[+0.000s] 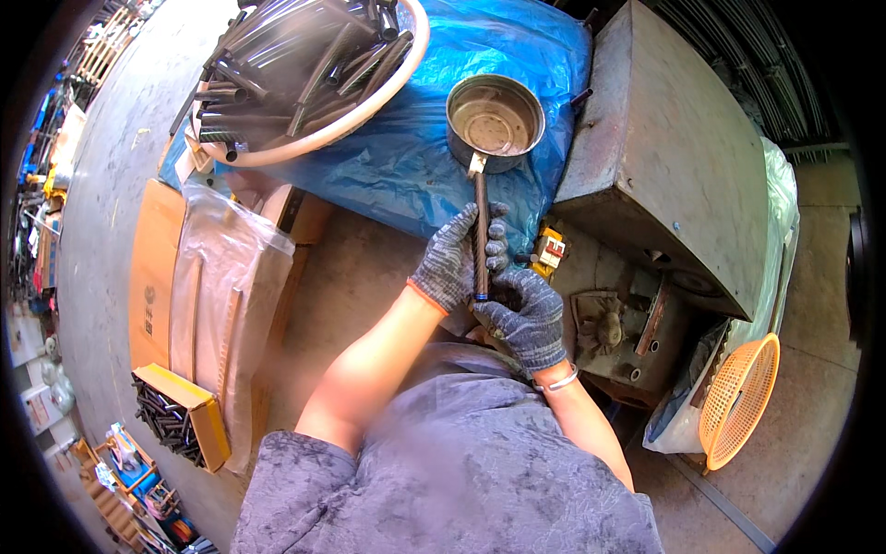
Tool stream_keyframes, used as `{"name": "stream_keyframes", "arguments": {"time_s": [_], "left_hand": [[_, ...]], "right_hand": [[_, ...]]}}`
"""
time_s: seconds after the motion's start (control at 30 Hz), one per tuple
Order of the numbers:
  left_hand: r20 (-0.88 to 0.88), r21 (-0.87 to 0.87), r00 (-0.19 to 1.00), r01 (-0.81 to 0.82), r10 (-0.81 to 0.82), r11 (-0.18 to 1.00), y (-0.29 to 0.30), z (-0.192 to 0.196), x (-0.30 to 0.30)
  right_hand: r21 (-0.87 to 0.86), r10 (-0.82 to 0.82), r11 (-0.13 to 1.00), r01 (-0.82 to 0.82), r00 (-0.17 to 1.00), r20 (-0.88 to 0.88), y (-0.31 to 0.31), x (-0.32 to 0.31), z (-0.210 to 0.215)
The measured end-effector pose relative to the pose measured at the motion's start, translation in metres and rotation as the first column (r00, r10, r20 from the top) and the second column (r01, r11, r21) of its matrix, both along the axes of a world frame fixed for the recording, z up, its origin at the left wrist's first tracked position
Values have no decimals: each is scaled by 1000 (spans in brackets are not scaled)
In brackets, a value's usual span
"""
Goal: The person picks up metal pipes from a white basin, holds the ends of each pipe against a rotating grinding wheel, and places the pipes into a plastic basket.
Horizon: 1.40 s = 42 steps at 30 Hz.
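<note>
A slim, straight tube (481,231) runs from the near side of the pan (498,125) toward my body, held in both my hands. It is very dark, brown shading to black, with a faintly patterned surface and a soft sheen along its length; a narrow blue band rings it close to its near end. Its far end meets a short pale stub on the pan's near side; I cannot tell whether the two are joined or only overlap.

My left grip (447,258), in a grey knitted glove, is wrapped around the middle of the tube, nearer me than the pan. My right grip (528,319), gloved alike and farther from the pan, pinches the tube's near end by the blue band.

The pan is round, dull metal, stained brown inside, and rests on a crumpled blue plastic sheet (406,175). Left of the pan, a pale-rimmed basin (369,114) is heaped with glossy black tubes (318,74). Right of the pan stands a big grey metal box (683,138).
</note>
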<state>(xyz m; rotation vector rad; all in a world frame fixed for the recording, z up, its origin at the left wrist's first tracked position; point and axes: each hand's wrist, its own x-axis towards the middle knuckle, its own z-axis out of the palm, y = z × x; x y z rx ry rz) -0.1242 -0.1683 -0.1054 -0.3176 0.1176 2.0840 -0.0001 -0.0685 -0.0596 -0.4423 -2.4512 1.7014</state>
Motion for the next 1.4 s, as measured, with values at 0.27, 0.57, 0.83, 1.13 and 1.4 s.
{"name": "stream_keyframes", "arguments": {"time_s": [0.27, 0.57, 0.83, 1.13, 1.4], "left_hand": [[-6, 13, 1000, 9, -9, 1000, -1, 1, 1], [-32, -3, 999, -29, 29, 1000, -11, -6, 3], [-9, -60, 980, -198, 198, 978, -63, -5, 6], [-44, -349, 857, -494, 513, 796, -152, -31, 36], [-19, -408, 778, -580, 628, 705, -190, -46, 61]], "right_hand": [[-15, 9, 1000, -8, 999, 40, -1, -3, 15], [15, 47, 999, -47, 999, 2, -5, -4, 10], [252, 327, 920, -301, 943, -65, -27, -26, 4], [335, 636, 739, -585, 769, -61, -90, -51, -33], [223, 752, 628, -745, 655, 73, -120, -53, -46]]}}
